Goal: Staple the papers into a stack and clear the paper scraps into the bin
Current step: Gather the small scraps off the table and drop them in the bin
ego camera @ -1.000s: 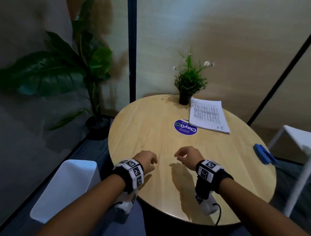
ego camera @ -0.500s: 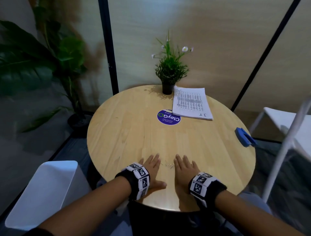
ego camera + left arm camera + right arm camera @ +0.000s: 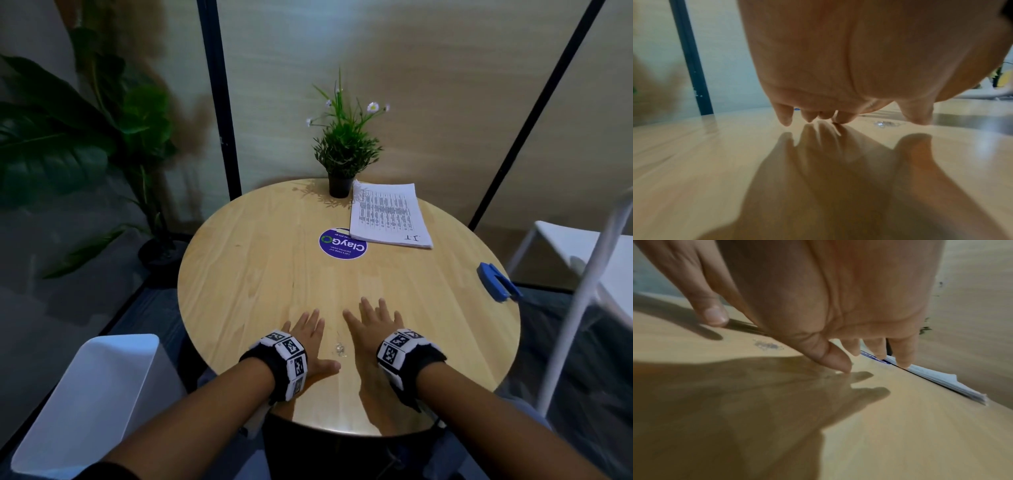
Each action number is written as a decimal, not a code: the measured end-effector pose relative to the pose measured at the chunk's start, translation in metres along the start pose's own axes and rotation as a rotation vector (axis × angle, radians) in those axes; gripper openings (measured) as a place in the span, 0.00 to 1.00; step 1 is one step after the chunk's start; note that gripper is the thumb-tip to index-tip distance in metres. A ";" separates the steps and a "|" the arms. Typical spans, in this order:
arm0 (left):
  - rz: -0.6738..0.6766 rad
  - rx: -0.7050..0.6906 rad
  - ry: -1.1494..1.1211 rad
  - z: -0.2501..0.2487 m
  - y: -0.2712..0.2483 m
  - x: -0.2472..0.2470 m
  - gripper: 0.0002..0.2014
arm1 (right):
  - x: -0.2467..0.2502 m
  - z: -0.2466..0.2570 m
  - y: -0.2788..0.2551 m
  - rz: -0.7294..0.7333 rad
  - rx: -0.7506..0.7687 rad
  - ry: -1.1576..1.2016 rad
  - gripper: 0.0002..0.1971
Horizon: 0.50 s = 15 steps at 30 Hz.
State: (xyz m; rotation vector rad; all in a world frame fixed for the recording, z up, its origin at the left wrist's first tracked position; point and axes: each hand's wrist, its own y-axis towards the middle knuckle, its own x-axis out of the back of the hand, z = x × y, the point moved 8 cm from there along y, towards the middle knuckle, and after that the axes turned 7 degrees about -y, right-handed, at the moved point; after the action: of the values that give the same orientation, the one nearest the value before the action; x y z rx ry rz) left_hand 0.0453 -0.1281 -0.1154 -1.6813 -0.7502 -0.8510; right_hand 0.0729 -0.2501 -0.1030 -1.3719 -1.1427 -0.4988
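A stack of printed papers (image 3: 388, 214) lies at the far right of the round wooden table (image 3: 246, 267), its edge showing in the right wrist view (image 3: 941, 379). A blue stapler (image 3: 496, 281) sits near the table's right rim. My left hand (image 3: 308, 334) and right hand (image 3: 371, 323) lie flat, palms down, near the front edge. Between them lies a small cluster of tiny shiny bits (image 3: 339, 347), also seen as a cluster (image 3: 885, 124) and as a cluster (image 3: 767, 345). The fingers (image 3: 786, 116) are straight and hold nothing.
A white bin (image 3: 92, 394) stands on the floor at the front left. A small potted plant (image 3: 342, 150) stands at the table's back beside a round blue sticker (image 3: 342, 244). A white chair (image 3: 582, 274) is at the right, and a large leafy plant (image 3: 68, 137) at the left.
Both hands went from loose fists above the table to flat, spread palms on the tabletop near the front edge. The head view shifted so that the table lies more central.
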 end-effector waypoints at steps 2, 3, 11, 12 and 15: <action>0.019 -0.067 0.037 -0.003 -0.001 -0.007 0.47 | -0.005 0.009 -0.004 -0.023 0.072 -0.060 0.45; 0.022 -0.103 0.055 -0.006 -0.003 -0.010 0.47 | -0.008 0.013 -0.009 -0.040 0.106 -0.078 0.45; 0.016 -0.123 0.005 -0.001 -0.019 -0.010 0.46 | -0.005 0.003 -0.041 -0.133 0.160 0.096 0.30; 0.004 -0.099 -0.019 0.002 -0.018 -0.007 0.46 | 0.001 -0.001 -0.039 -0.199 0.145 0.180 0.25; -0.049 -0.063 -0.053 0.005 -0.014 0.003 0.44 | 0.009 -0.012 -0.029 -0.241 0.047 0.403 0.22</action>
State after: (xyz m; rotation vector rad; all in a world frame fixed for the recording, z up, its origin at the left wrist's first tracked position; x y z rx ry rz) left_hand 0.0360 -0.1200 -0.1068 -1.7533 -0.8114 -0.8754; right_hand 0.0558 -0.2644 -0.0788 -1.0361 -0.9807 -0.8735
